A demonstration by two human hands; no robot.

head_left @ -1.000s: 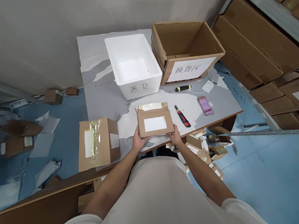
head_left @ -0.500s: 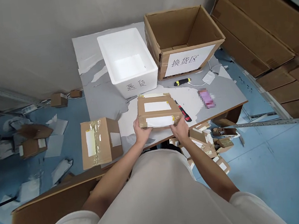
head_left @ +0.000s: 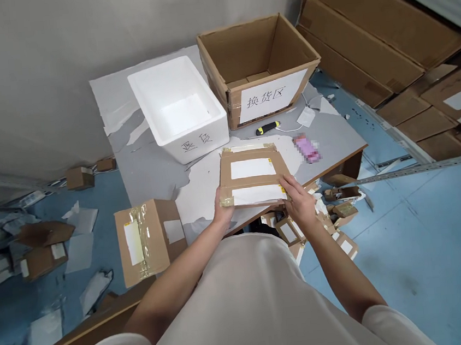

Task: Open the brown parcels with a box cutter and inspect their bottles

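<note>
Between my two hands is a taped brown cardboard box [head_left: 226, 179] with two white labels on it, at the front edge of the table. My left hand [head_left: 222, 208] grips its near left corner, the fingers partly hidden. My right hand [head_left: 300, 202] holds the near right corner, fingers over the upper face and the thumb out of sight. The box is tilted, its broad face turned up towards me. A white foam box [head_left: 194, 143] with handwriting on its front stands open behind it. Next to that is a large open carton [head_left: 235, 109] with a handwritten paper sign.
A black-and-yellow cutter [head_left: 267, 128] and a blurred pink item [head_left: 307, 148] lie on the grey table [head_left: 144, 173]. Another taped carton [head_left: 154, 241] is at the table's left corner. Several small boxes [head_left: 337, 210] lie below on the right; stacked cartons [head_left: 364, 32] fill a rack.
The box has tipped so more of its upper face shows, and my right hand's fingers have come onto that face. The red-and-black cutter beside it is now hidden. My view has shifted.
</note>
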